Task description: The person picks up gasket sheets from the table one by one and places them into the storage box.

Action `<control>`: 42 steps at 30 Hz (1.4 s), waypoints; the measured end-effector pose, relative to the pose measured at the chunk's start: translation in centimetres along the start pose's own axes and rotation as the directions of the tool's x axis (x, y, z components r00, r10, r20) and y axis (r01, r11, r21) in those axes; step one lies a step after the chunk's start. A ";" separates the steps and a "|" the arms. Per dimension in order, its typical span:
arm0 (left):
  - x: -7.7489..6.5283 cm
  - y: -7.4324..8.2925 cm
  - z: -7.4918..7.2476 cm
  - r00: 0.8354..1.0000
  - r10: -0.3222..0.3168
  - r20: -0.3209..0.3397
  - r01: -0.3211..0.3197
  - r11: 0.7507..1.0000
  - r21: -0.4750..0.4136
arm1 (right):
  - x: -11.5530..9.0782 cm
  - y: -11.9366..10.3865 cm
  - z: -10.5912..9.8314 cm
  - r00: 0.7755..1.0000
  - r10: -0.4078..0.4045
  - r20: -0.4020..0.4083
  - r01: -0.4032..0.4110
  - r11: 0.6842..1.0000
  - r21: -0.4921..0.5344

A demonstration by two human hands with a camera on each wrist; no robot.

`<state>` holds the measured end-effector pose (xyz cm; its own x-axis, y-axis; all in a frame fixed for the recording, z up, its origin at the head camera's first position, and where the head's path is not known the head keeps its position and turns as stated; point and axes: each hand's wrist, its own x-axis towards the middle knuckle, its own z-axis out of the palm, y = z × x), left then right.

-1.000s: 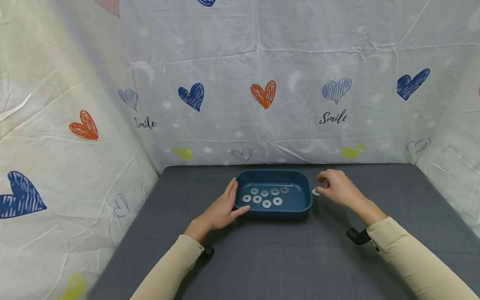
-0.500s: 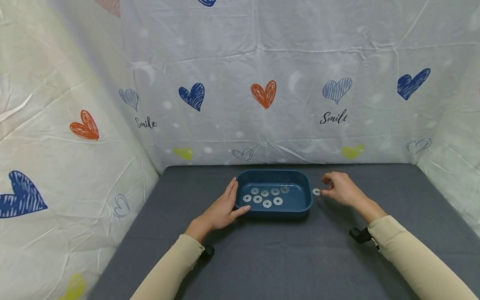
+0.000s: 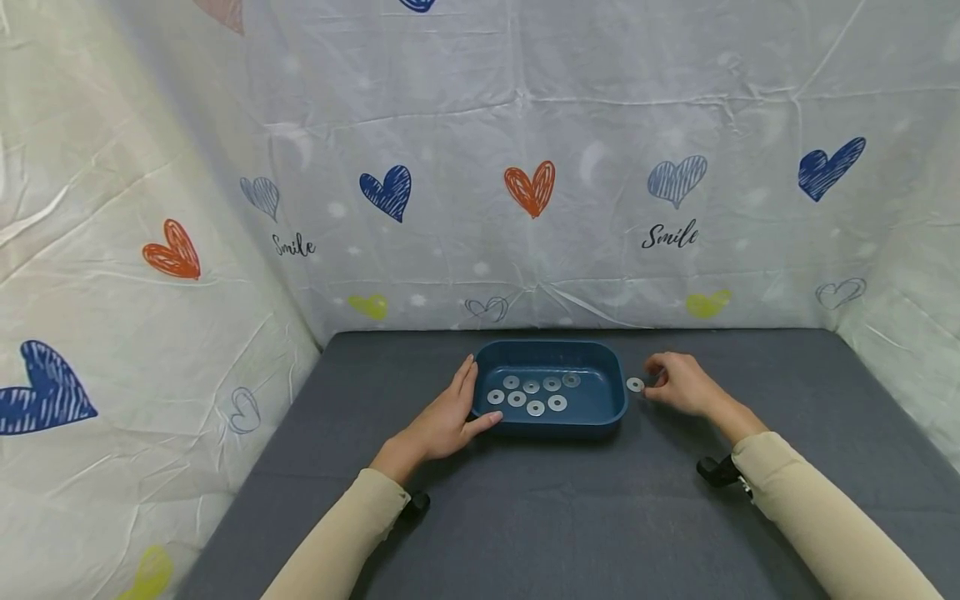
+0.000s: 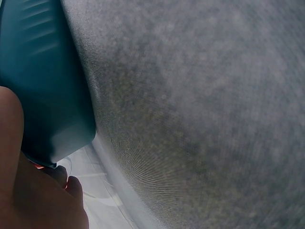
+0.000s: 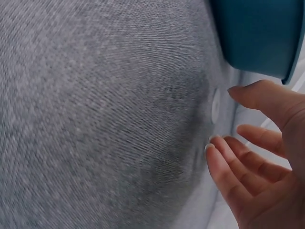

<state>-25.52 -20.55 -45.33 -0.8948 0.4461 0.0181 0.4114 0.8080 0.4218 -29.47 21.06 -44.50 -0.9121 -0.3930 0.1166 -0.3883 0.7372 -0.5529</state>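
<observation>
In the head view, a dark blue rectangular tray (image 3: 551,423) stands on the table with several flat metal washers (image 3: 536,408) spread over its floor. My left hand (image 3: 441,419) lies against the tray's left end, straight fingers along the side wall and thumb on the front left corner of the rim. Just outside the right end, another washer (image 3: 635,385) lies flat on the cloth. Close beside it is my right hand (image 3: 686,385); the right wrist view has its thumb (image 5: 259,98) and fingers spread apart with nothing between them, thumb tip near that washer.
Dark grey cloth covers the table (image 3: 525,517). A pale curtain (image 3: 450,125) printed with hearts hangs right behind the back edge and down both sides. Each wrist carries a black strap-on device (image 3: 717,472).
My right hand has drawn back slightly to the right from the loose washer, uncovering it. The left hand and the tray stay in place.
</observation>
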 end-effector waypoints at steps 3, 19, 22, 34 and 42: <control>0.0 -0.1 0.0 1.000 -0.002 0.003 0.002 1.000 -0.002 | 0.3 0.4 0.4 1.000 -0.007 -0.005 0.007 1.000 0.008; 0.0 -0.1 0.2 1.000 0.002 -0.001 -0.002 1.000 -0.006 | 2.0 0.4 1.7 0.999 0.032 -0.021 -0.032 0.999 -0.029; 0.0 -0.1 0.2 1.000 0.003 0.000 -0.003 1.000 -0.007 | 2.2 0.4 1.8 0.998 0.058 -0.018 -0.058 0.998 -0.031; -0.1 0.0 0.2 1.000 0.003 -0.001 -0.003 1.000 -0.016 | 2.8 0.0 1.9 0.994 0.110 -0.001 -0.110 0.991 -0.077; 0.1 -0.3 0.3 1.000 -0.001 -0.004 0.001 1.000 -0.018 | 2.8 -0.1 1.9 0.993 0.119 -0.016 -0.120 0.988 -0.093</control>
<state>-25.72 -20.60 -45.67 -0.8958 0.4439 0.0213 0.4075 0.8013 0.4381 -31.77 18.84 -45.70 -0.9538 -0.2937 0.0638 -0.2870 0.8271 -0.4833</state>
